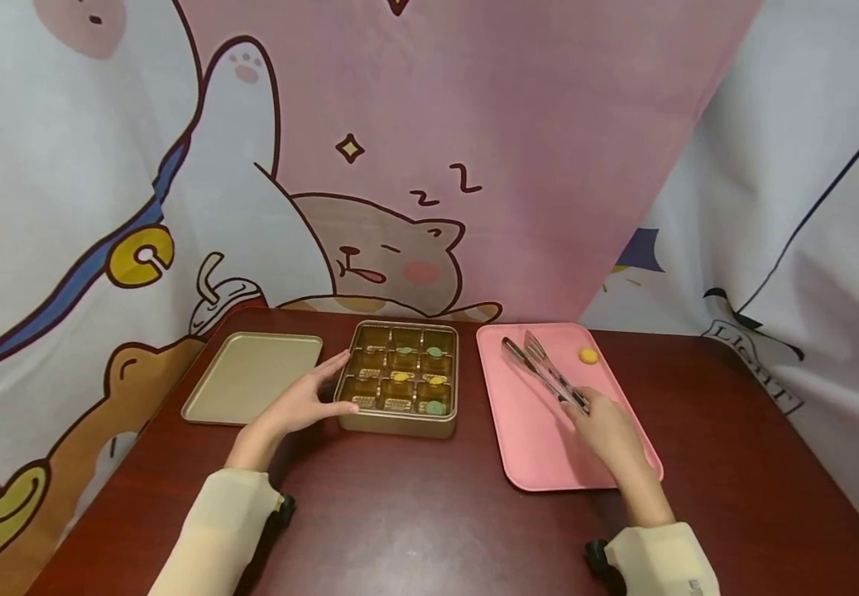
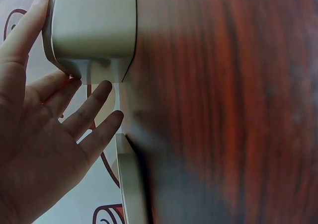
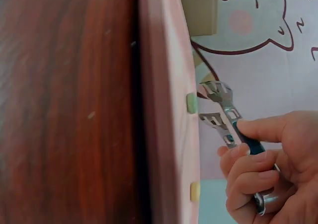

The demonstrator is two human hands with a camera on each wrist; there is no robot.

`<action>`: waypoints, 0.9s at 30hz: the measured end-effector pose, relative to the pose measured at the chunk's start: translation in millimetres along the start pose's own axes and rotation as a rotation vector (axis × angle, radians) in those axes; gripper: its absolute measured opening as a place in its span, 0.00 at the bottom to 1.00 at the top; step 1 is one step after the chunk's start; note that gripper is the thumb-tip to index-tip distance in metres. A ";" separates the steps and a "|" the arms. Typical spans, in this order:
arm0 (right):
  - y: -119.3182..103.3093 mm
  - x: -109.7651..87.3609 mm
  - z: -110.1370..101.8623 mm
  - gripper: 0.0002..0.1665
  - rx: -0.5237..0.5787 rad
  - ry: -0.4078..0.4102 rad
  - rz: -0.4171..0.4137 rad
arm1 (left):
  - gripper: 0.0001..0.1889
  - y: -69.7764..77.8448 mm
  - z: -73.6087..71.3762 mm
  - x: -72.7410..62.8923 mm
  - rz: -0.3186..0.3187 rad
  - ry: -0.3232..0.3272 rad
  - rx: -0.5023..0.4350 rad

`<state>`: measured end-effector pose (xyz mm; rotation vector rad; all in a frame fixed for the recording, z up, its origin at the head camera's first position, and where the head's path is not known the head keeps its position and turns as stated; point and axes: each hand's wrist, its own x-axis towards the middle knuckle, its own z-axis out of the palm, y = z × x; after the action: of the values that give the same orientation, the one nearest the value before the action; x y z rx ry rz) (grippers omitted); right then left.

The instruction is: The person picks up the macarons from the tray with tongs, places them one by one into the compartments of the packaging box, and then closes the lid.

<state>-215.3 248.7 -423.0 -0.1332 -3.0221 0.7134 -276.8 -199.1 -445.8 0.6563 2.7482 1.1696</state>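
My left hand (image 1: 298,404) rests at the left side of a gold tin (image 1: 397,425). Its thumb lies on the rim, with the fingers straight and spread in the left wrist view. A clear divider inside the tin has several compartments, some bearing green pieces (image 1: 435,407) and yellow pieces (image 1: 400,377). Over the pink tray (image 1: 541,451), my right hand (image 1: 608,426) grips metal tongs (image 3: 255,146) with curled fingers. The tongs' tips stand apart near a green piece (image 3: 192,103) on the tray, with nothing seen between them. A yellow piece (image 1: 588,355) lies at the tray's far right.
A flat gold lid (image 1: 254,374) lies left of the tin on the dark wooden table (image 1: 415,505). Behind the table hangs a cloth (image 1: 549,149) printed with cartoon animals.
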 end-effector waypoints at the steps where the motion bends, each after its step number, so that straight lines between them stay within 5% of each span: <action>1: 0.1 0.7 0.4 0.27 -0.011 -0.018 0.013 | 0.51 -0.1 -0.6 -0.6 -0.007 0.001 -0.004; 12: 4.0 -1.1 5.6 0.24 -0.018 -0.037 0.062 | 0.51 1.9 -1.4 -2.1 -0.018 -0.012 -0.001; 27: 7.1 -8.9 3.7 0.23 0.013 0.024 -0.009 | 0.51 1.3 -1.1 -1.9 -0.017 0.003 -0.002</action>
<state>-206.1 252.6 -429.6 -0.1264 -2.9933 0.7248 -274.9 -199.8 -444.3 0.6307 2.7498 1.1705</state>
